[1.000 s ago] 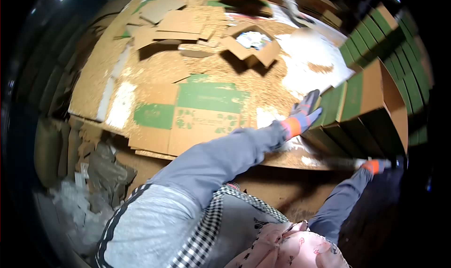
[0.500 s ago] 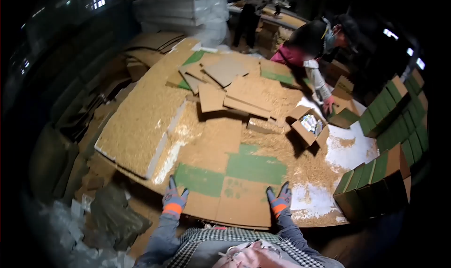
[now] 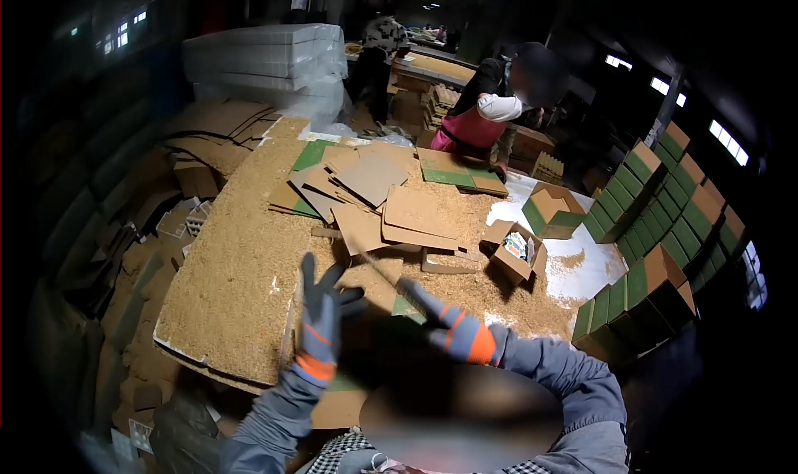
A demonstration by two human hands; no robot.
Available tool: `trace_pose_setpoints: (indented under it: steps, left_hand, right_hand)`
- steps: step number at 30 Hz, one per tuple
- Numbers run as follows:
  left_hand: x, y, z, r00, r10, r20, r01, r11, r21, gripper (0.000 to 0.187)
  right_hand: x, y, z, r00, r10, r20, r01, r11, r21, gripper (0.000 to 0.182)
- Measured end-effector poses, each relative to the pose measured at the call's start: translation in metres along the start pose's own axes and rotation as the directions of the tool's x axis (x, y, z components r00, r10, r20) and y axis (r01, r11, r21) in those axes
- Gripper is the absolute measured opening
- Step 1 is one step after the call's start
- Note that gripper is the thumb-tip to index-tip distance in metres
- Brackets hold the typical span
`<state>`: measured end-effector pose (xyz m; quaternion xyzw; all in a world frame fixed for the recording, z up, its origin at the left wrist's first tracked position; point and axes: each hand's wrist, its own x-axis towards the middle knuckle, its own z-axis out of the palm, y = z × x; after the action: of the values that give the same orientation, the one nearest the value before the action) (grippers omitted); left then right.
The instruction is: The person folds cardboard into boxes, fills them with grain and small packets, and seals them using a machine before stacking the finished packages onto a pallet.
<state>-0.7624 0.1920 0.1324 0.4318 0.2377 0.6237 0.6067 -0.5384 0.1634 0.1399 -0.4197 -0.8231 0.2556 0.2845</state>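
Note:
My left hand point(image 3: 322, 320), in a grey glove with an orange band, is raised with its fingers spread and thumb apart. My right hand point(image 3: 449, 320), gloved alike, reaches left with its fingers close together at the edge of a cardboard piece point(image 3: 378, 268) seen nearly edge-on. Dark shadow between the hands hides much of that piece. Brown and green cardboard point(image 3: 337, 409) shows below my left hand. Flat cardboard sheets point(image 3: 420, 212) lie in a loose pile beyond my hands.
Sawdust-like grains cover a board point(image 3: 224, 291) at left. An open box with packets point(image 3: 517, 250) and a green-brown box point(image 3: 553, 212) stand at right, near stacked green boxes point(image 3: 636, 295). A person point(image 3: 478, 117) stands across the table. Wrapped white blocks point(image 3: 262, 54) are behind.
Both hands have risen from the flat cardboard and come closer together. A cardboard piece now stands up at my right hand. The view has shifted; the person opposite is more upright, away from the box.

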Motion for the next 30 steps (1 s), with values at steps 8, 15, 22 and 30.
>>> trace_pose_setpoints:
  steps: [8, 15, 22, 30]
  left_hand:
    - [-0.052, -0.081, 0.072, 0.411, 0.0, 0.912, -0.878, 0.268, 0.396, 0.04]
    - [0.058, -0.139, 0.017, 0.64, -0.256, 0.725, -0.747, 0.013, 0.664, 0.022]
    - [0.039, -0.032, 0.023, 0.674, -0.529, 0.515, -0.579, 0.054, 0.813, 0.068]
    - [0.007, -0.095, -0.046, 0.988, -0.012, 0.152, -0.103, 0.688, 0.718, 0.062]
  right_hand:
    - [-0.023, 0.087, -0.065, 0.616, 0.758, -0.215, -0.474, 0.575, 0.667, 0.055]
    - [-0.056, 0.045, -0.079, 0.853, 0.414, 0.318, -0.238, 0.851, -0.468, 0.059]
    - [-0.042, 0.061, -0.019, 0.85, -0.432, -0.301, 0.074, 0.665, -0.743, 0.054]
    - [-0.173, 0.114, 0.016, 0.771, 0.564, -0.295, -0.457, 0.813, 0.36, 0.059]
